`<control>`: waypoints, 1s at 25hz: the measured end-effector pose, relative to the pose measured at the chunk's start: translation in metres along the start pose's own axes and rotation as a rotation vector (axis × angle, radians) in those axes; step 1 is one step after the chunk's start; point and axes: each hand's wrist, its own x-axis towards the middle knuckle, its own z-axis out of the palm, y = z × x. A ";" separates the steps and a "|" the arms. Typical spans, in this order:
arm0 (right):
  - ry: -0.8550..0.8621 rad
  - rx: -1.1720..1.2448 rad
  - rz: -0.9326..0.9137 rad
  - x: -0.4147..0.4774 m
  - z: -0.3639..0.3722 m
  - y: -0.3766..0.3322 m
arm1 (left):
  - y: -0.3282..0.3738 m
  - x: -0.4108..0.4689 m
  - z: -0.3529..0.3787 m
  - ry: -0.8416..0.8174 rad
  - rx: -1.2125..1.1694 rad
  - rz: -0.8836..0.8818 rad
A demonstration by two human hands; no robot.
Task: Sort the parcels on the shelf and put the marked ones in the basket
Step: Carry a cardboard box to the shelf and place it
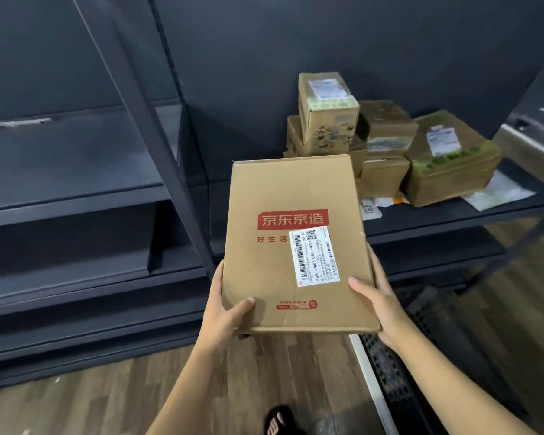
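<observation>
I hold a flat brown cardboard parcel in front of me, its top face up, with a red logo and a white barcode label on it. My left hand grips its near left corner, thumb on top. My right hand grips the near right edge, thumb on top as well. Behind the parcel, a dark shelf carries a pile of cardboard parcels, some stacked two high. A black perforated basket with a white rim sits on the floor at the lower right, partly hidden by my right arm.
A second dark shelving unit stands at the left, and a slanted dark upright runs between the two. Flat white mailers lie on the shelf near the boxes. The floor is wood-patterned, and my sandalled foot shows at the bottom.
</observation>
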 end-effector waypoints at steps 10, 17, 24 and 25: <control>-0.198 -0.013 0.022 0.077 0.008 -0.043 | 0.030 0.027 0.008 0.198 0.001 0.042; -0.303 -0.026 0.099 0.081 0.003 -0.033 | 0.023 0.006 0.015 0.291 -0.049 0.031; -0.340 -0.030 0.077 0.081 0.021 -0.041 | 0.030 -0.002 0.007 0.342 -0.058 0.043; -0.340 -0.030 0.069 0.080 0.024 -0.042 | 0.032 -0.002 0.003 0.349 -0.046 0.050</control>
